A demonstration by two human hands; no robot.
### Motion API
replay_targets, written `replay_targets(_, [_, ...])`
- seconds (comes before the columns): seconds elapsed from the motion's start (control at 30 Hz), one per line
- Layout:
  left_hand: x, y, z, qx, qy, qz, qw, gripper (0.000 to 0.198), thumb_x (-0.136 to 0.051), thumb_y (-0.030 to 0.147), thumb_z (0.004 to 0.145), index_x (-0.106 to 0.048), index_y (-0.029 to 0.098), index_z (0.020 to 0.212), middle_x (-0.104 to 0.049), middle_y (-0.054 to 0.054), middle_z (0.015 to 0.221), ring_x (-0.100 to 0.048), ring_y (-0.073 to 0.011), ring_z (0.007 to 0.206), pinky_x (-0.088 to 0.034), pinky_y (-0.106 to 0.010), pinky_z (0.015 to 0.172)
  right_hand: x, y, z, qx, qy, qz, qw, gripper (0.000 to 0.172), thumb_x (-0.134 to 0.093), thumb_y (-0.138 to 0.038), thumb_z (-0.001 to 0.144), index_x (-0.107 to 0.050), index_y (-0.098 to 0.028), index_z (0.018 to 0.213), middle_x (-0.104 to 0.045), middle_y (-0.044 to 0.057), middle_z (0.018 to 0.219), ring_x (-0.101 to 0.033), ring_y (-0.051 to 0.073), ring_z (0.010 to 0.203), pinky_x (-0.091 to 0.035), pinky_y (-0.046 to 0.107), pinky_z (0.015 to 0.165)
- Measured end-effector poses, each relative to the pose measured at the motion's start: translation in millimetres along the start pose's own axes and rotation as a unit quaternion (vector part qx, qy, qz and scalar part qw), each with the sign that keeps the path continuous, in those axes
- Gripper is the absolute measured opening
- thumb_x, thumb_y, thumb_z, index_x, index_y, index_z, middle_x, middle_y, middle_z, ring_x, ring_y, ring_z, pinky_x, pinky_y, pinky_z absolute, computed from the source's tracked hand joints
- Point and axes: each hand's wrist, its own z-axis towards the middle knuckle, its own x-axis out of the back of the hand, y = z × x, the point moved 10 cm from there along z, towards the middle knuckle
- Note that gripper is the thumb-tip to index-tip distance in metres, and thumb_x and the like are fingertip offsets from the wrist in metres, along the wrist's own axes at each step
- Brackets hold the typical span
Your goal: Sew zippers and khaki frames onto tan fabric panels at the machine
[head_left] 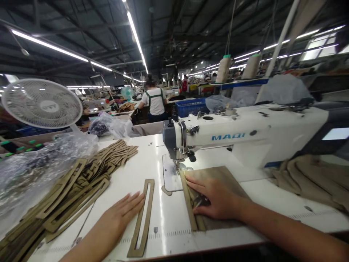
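My left hand point(127, 211) lies flat with its fingers stretched out, the fingertips touching the left edge of a long olive frame-shaped strip point(148, 214) on the white table point(166, 243). My right hand point(215, 198) rests on an olive fabric panel point(229, 178) with a zipper along its left edge. Its fingers are bent around a small dark object point(201, 201), mostly hidden. The panel's upper left corner is beside the needle area of the white sewing machine point(245, 134). A small curved olive scrap point(167, 190) lies between the strip and the panel.
A heap of olive frame-shaped pieces point(89, 182) and clear plastic bags point(54, 160) fill the left side. Folded olive fabric point(308, 178) lies at the right. A white fan point(43, 103), a blue crate point(191, 106) and a person point(156, 102) are farther back.
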Motion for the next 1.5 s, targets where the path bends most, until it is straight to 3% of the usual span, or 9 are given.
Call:
replay_targets(0.17, [16.0, 50, -14, -0.010, 0.099, 0.032, 0.994, 0.055, -0.044, 0.032, 0.087, -0.035, 0.014, 0.138, -0.038, -0.013, 0.142, -0.040, -0.0262, 0.128, -0.043, -0.034, 0.097, 1, 3, 0, 0.006, 0.016, 0.021, 1.000, 0.074, -0.065, -0.055, 0.070, -0.052, -0.009, 0.126, -0.043, 0.015, 0.135, -0.059, 0.032, 0.101, -0.049, 0.046, 0.086])
replay_targets(0.3, [13.6, 70, -12, -0.019, 0.130, -0.005, 0.991, 0.055, -0.043, 0.039, 0.087, -0.034, 0.017, 0.138, -0.041, -0.010, 0.141, -0.038, -0.0251, 0.129, -0.041, -0.037, 0.100, 1, 5, 0, 0.003, 0.010, 0.025, 1.000, 0.075, -0.063, -0.058, 0.071, -0.052, -0.010, 0.126, -0.044, 0.015, 0.134, -0.058, 0.032, 0.104, -0.048, 0.045, 0.087])
replay_targets(0.57, [7.8, 65, -5, 0.019, 0.126, -0.035, 0.991, 0.045, -0.040, 0.026, 0.089, -0.043, 0.017, 0.133, -0.053, -0.007, 0.131, -0.048, -0.0192, 0.122, -0.040, -0.026, 0.100, 0, 2, 1, -0.003, -0.013, 0.035, 0.999, 0.075, -0.064, -0.052, 0.071, -0.047, -0.009, 0.130, -0.042, 0.016, 0.136, -0.053, 0.032, 0.111, -0.045, 0.046, 0.091])
replay_targets(0.77, [8.9, 59, 10, 0.064, 0.129, -0.079, 0.986, 0.040, -0.032, 0.021, 0.094, -0.042, 0.023, 0.132, -0.047, -0.009, 0.136, -0.044, -0.0231, 0.124, -0.043, -0.035, 0.099, -3, -1, -1, -0.011, -0.022, 0.020, 0.999, 0.074, -0.065, -0.049, 0.071, -0.047, -0.007, 0.130, -0.041, 0.017, 0.136, -0.055, 0.032, 0.108, -0.045, 0.047, 0.091])
replay_targets(0.87, [8.5, 54, 27, 0.054, 0.105, -0.111, 0.987, 0.036, -0.040, 0.023, 0.092, -0.046, 0.024, 0.128, -0.061, -0.007, 0.117, -0.057, -0.0210, 0.106, -0.051, -0.031, 0.089, -4, -4, -2, -0.009, -0.034, 0.015, 0.999, 0.074, -0.065, -0.047, 0.071, -0.047, -0.005, 0.130, -0.040, 0.018, 0.136, -0.054, 0.033, 0.110, -0.044, 0.047, 0.091])
replay_targets(1.0, [24.2, 38, 62, 0.072, 0.173, -0.118, 0.975, 0.028, -0.037, 0.017, 0.093, -0.056, 0.020, 0.112, -0.066, -0.005, 0.088, -0.064, -0.0154, 0.074, -0.056, -0.025, 0.064, -5, -4, -3, -0.007, -0.034, 0.016, 0.999, 0.073, -0.064, -0.047, 0.071, -0.048, -0.005, 0.129, -0.040, 0.019, 0.136, -0.055, 0.033, 0.107, -0.046, 0.047, 0.088])
replay_targets(1.13, [26.9, 34, 108, 0.056, 0.228, -0.090, 0.968, 0.024, -0.041, 0.018, 0.093, -0.058, 0.014, 0.109, -0.068, -0.009, 0.096, -0.066, -0.0171, 0.081, -0.057, -0.028, 0.071, -3, -5, -2, 0.010, -0.005, 0.046, 0.999, 0.070, -0.062, -0.043, 0.071, -0.046, -0.007, 0.130, -0.041, 0.019, 0.136, -0.057, 0.033, 0.103, -0.048, 0.046, 0.083])
replay_targets(1.27, [12.7, 38, 142, 0.039, 0.228, -0.079, 0.970, 0.026, -0.038, 0.018, 0.093, -0.062, 0.011, 0.100, -0.070, -0.011, 0.093, -0.068, -0.0197, 0.078, -0.059, -0.032, 0.067, 1, -6, 0, 0.019, 0.015, 0.094, 0.995, 0.056, -0.059, -0.041, 0.072, -0.053, -0.017, 0.122, -0.052, 0.013, 0.127, -0.060, 0.027, 0.090, -0.048, 0.040, 0.077])
replay_targets(1.5, [1.6, 40, 145, 0.021, 0.212, -0.079, 0.974, 0.029, -0.034, 0.016, 0.094, -0.061, 0.012, 0.104, -0.069, -0.012, 0.100, -0.067, -0.0208, 0.087, -0.058, -0.036, 0.077, -5, -1, 2, -0.001, -0.004, 0.108, 0.994, 0.053, -0.061, -0.033, 0.066, -0.053, -0.018, 0.116, -0.058, 0.009, 0.113, -0.059, 0.027, 0.088, -0.045, 0.038, 0.070])
